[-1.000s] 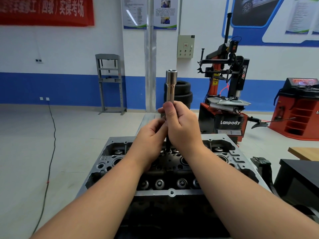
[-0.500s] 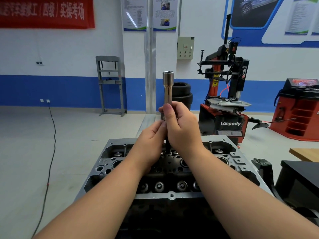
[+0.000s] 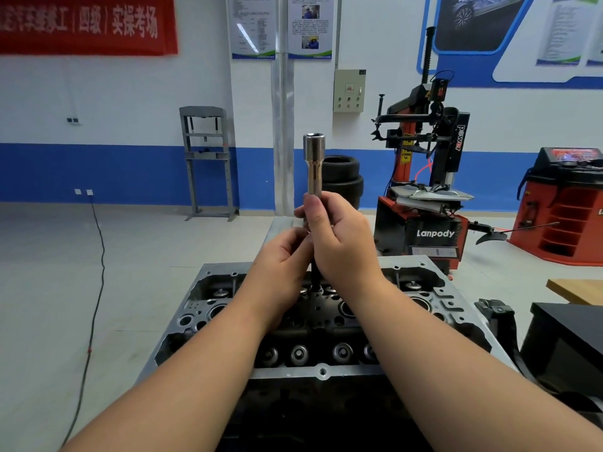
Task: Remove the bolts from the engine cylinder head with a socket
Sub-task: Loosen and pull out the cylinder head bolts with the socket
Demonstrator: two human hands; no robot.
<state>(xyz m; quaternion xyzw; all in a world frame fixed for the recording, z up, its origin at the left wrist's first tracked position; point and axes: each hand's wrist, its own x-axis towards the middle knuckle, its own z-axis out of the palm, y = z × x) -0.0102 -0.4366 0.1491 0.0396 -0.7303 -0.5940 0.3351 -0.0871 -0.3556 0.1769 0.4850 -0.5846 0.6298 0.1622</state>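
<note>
A long chrome socket [image 3: 314,168] stands upright above the grey cylinder head [image 3: 323,371], its open end up. My right hand [image 3: 342,246] grips its lower part, thumb along the shaft. My left hand [image 3: 280,272] pinches the same tool just below, at the left. A thin dark shaft [image 3: 316,277] runs down from between my hands into the middle of the cylinder head. Where it meets the head is partly hidden by my hands.
Several valve springs [image 3: 298,353] line the head's near side. A red and black tyre changer [image 3: 424,197] stands behind on the right, stacked tyres [image 3: 342,181] behind the socket. A black cable [image 3: 94,288] trails over the floor at left; a dark bench [image 3: 567,340] at right.
The socket's top has drifted slightly left in the view and my right thumb has shifted up along the shaft. Both hands stay on the tool.
</note>
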